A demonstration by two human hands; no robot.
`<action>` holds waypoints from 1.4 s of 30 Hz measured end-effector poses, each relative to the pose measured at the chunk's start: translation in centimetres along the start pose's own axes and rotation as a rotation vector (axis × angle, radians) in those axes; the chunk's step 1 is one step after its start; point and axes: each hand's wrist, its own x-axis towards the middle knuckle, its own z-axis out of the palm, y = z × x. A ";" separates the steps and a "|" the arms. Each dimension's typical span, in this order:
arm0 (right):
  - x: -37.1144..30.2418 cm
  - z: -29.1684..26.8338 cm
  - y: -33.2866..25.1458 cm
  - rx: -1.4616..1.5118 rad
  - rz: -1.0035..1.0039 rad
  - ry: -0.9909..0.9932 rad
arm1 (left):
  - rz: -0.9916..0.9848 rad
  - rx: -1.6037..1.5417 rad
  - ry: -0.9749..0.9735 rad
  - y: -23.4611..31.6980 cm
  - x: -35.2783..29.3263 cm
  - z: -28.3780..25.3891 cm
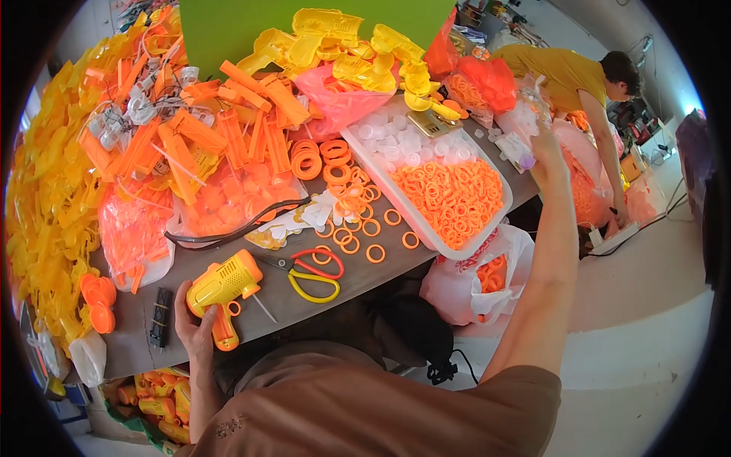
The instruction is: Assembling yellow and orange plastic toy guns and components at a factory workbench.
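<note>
Along the tabletop (133,335) edge, the left hand (196,327) is holding a yellow casing (225,283); a slackening grip would be risking a fall. Beyond the tray (460,254), the right hand (550,156) is showing beside a white packet (515,149), its grip too distant to tell; that arm (547,274), brushing the tray, could be spilling orange rings (449,202).

Bright, fairly even light — bluish-white glare near the right rim. The yellow-and-orange gun-shaped plastic housing (226,282) looks sharp; deep shadow lies beneath the flat grey table (362,274). Straight edges bend outward — corners fall black.
</note>
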 end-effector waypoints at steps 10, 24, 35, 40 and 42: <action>2.1 -1.3 -5.8 0.065 0.347 -0.169 | -0.014 0.017 0.047 0.0 0.1 -0.2; 7.9 3.6 -6.0 0.007 0.306 -0.231 | -0.027 0.163 0.051 0.9 -0.7 -0.4; 11.0 4.7 -8.3 0.017 0.407 -0.240 | -0.098 0.149 0.087 1.8 -0.3 0.5; 11.1 5.3 -9.5 -0.034 0.362 -0.141 | -0.131 0.098 0.077 2.4 -0.3 0.9; 11.7 5.6 -9.3 -0.066 0.381 -0.129 | -0.109 0.119 0.107 2.2 -0.2 1.1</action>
